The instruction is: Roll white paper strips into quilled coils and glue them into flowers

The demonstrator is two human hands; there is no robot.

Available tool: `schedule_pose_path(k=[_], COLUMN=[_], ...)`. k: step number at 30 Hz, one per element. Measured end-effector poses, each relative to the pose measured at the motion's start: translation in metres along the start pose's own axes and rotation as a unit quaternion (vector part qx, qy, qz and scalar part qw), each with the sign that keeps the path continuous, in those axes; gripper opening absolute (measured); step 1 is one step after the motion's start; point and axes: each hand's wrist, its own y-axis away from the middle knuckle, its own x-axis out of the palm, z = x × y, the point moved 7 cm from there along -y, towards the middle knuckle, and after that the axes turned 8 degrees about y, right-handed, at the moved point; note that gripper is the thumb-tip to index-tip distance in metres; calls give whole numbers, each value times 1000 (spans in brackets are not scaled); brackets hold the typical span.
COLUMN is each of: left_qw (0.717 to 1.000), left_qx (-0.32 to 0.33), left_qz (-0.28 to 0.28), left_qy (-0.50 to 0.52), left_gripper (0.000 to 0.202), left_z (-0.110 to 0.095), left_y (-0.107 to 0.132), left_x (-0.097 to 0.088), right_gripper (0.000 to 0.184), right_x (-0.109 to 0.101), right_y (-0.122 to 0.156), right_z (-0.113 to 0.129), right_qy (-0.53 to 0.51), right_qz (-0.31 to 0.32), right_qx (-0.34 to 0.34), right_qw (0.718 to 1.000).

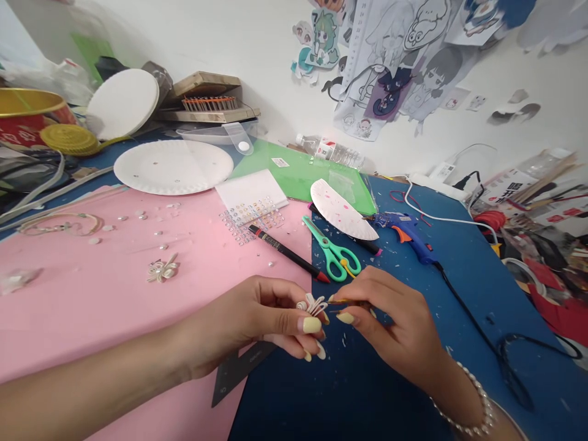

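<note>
My left hand (275,318) pinches a small white flower-like ornament (315,304) of looped cord between thumb and fingers. My right hand (390,318) is closed on thin gold-coloured tweezers (339,301), partly hidden by the fingers, with the tips close to the ornament's loops. Whether they touch the loops I cannot tell. A similar cord ornament with pearls (162,268) lies on the pink sheet (184,331). Beyond my hands are green-handled scissors (331,250) and a black marker with a red end (289,253). Under my left hand lies a dark ruler (243,369).
A blue glue gun (408,233) rests at the right, its black cable running toward the front. Around it are a cut paper plate piece (344,211), a green folder (303,165), a gem sticker sheet (252,217) and a white paper plate (173,168). Clutter fills both sides.
</note>
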Motion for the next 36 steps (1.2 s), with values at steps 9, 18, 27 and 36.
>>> schedule_pose_path(k=[9, 18, 27, 36], left_qw=[1000, 999, 998, 993], left_qx=[-8, -19, -21, -37], left_qz=[12, 40, 52, 95], left_qy=[-12, -9, -8, 58], left_gripper=[5, 9, 9, 11], left_z=[1, 6, 8, 13], left_y=[-1, -2, -3, 2], left_x=[2, 4, 4, 11], right_gripper=[17, 19, 17, 16], right_x=[1, 3, 1, -3], right_y=[-2, -1, 2, 10], right_z=[10, 10, 17, 32], right_qy=[53, 61, 100, 219], right_qz=[-20, -10, -41, -127], right_qx=[-66, -62, -81, -130], right_qw=[996, 996, 991, 959])
